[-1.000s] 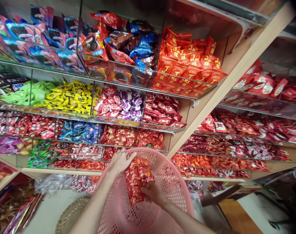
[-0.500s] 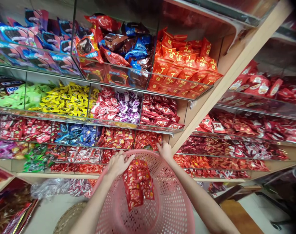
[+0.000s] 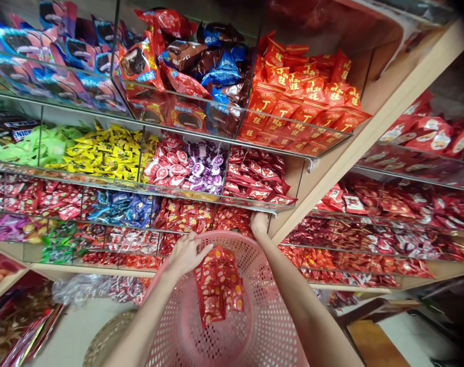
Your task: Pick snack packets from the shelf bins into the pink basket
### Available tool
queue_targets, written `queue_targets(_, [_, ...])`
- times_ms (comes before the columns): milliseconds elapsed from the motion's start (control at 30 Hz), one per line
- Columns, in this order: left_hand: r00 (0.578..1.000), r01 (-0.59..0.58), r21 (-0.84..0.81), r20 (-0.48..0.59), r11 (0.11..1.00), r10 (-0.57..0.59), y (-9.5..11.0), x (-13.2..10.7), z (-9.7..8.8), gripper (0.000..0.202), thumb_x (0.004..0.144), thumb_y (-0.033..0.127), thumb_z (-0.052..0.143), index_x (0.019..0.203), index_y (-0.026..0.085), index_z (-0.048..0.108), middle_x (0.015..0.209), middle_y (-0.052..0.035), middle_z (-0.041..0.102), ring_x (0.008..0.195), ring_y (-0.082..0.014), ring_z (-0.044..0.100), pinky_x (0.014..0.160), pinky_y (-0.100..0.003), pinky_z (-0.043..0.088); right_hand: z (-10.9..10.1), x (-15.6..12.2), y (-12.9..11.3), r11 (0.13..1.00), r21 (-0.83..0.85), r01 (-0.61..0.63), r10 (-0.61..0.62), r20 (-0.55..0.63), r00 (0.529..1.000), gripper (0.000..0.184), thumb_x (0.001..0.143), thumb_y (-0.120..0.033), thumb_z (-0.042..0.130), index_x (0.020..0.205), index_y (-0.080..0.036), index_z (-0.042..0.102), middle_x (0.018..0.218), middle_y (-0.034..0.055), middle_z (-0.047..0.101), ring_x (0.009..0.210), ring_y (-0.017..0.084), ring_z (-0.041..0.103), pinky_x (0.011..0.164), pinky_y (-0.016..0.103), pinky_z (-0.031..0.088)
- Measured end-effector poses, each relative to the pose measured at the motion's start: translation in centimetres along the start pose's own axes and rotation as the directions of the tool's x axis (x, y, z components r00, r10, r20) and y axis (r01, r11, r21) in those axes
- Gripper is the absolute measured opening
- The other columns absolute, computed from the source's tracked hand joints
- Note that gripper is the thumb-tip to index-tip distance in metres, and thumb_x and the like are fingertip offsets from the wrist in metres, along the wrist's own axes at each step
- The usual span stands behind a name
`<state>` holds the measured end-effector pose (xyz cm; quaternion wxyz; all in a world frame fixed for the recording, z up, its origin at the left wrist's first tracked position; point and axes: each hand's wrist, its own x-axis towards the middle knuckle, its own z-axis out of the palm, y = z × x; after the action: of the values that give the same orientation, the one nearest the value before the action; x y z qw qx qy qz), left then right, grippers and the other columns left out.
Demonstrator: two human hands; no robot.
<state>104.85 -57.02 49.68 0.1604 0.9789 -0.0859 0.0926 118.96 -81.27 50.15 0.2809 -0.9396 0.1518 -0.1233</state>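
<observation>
Strip of red snack packets (image 3: 217,285) dangling inside pink basket (image 3: 270,326), pinched at top by left hand (image 3: 186,253); right hand (image 3: 259,222) beyond, reaching into shelf compartment of red packets (image 3: 232,218), grip state hidden

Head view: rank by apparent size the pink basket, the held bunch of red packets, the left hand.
1. pink basket, largest, though nearest the camera
2. bunch of red packets
3. left hand, close to the bunch, so this last ranking is unsure
</observation>
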Motion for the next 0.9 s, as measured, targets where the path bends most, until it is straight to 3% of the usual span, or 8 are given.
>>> queue_targets(200, [1.0,-0.02,-0.01,-0.005,1.0,0.02,-0.1,1.1,-0.3,0.06,0.086,0.061,0.022,0.062,0.018,0.057,0.081,-0.0045,0.053,0.079,-0.018,0.056,0.068,-0.028,0.037,-1.0,-1.9,1.3,0.996,0.041,0.076,-0.073,-0.055,0.996,0.035,0.089,-0.029,0.032,0.101,-0.01,0.059,0.068,0.0125,0.064,0.062,0.02,0.062,0.063,0.029,0.045])
queue_targets(333, [1.0,-0.021,-0.026,-0.002,0.999,0.021,-0.2,1.5,-0.1,0.059,0.086,0.06,0.023,0.063,0.019,0.058,0.08,-0.0039,0.053,0.076,-0.0171,0.056,0.067,-0.028,0.037,-1.6,-3.2,2.1,0.957,0.258,0.13,-0.11,-0.09,0.99,0.033,0.088,-0.033,0.031,0.095,-0.012,0.056,0.052,0.0046,0.058,0.047,0.018,0.058,0.051,0.026,0.044])
queue_targets(500, [1.0,-0.025,-0.039,-0.001,0.999,0.025,-0.3,1.6,-0.1,0.058,0.086,0.06,0.025,0.063,0.019,0.059,0.081,-0.0039,0.053,0.078,-0.0174,0.057,0.067,-0.028,0.037,-2.8,-5.5,2.7,0.781,0.617,0.095,-0.041,-0.101,0.994,0.026,0.084,-0.042,0.04,0.083,-0.018,0.049,0.06,0.0044,0.061,0.048,0.017,0.06,0.044,0.025,0.046])
queue_targets(633, [1.0,-0.024,-0.046,0.011,0.999,0.025,-0.3,1.7,-0.2,0.058,0.085,0.061,0.027,0.064,0.018,0.06,0.08,-0.0042,0.053,0.078,-0.0172,0.056,0.068,-0.028,0.038,-4.0,-7.7,2.7,0.656,0.749,0.093,0.014,-0.135,0.991,0.03,0.081,-0.049,0.046,0.08,-0.019,0.047,0.059,0.0023,0.061,0.047,0.016,0.059,0.045,0.026,0.048])
queue_targets(767, [1.0,-0.014,-0.034,0.021,0.999,0.014,-0.3,1.8,-0.2,0.058,0.085,0.061,0.027,0.063,0.018,0.06,0.08,-0.0044,0.053,0.077,-0.0176,0.057,0.067,-0.028,0.038,-4.9,-10.1,2.7,0.54,0.842,0.012,0.058,-0.051,0.997,0.028,0.079,-0.048,0.051,0.077,-0.02,0.049,0.059,0.0013,0.062,0.045,0.014,0.056,0.046,0.026,0.047])
queue_targets(900, [1.0,0.001,-0.036,0.03,0.999,0.0,-0.3,1.8,-0.2,0.057,0.084,0.061,0.029,0.064,0.018,0.062,0.08,-0.0051,0.055,0.08,-0.019,0.057,0.068,-0.029,0.038,-5.3,-12.9,2.7,0.393,0.893,-0.217,0.059,0.211,0.976,0.026,0.073,-0.044,0.06,0.073,-0.019,0.052,0.058,0.0002,0.063,0.046,0.015,0.057,0.045,0.026,0.046])
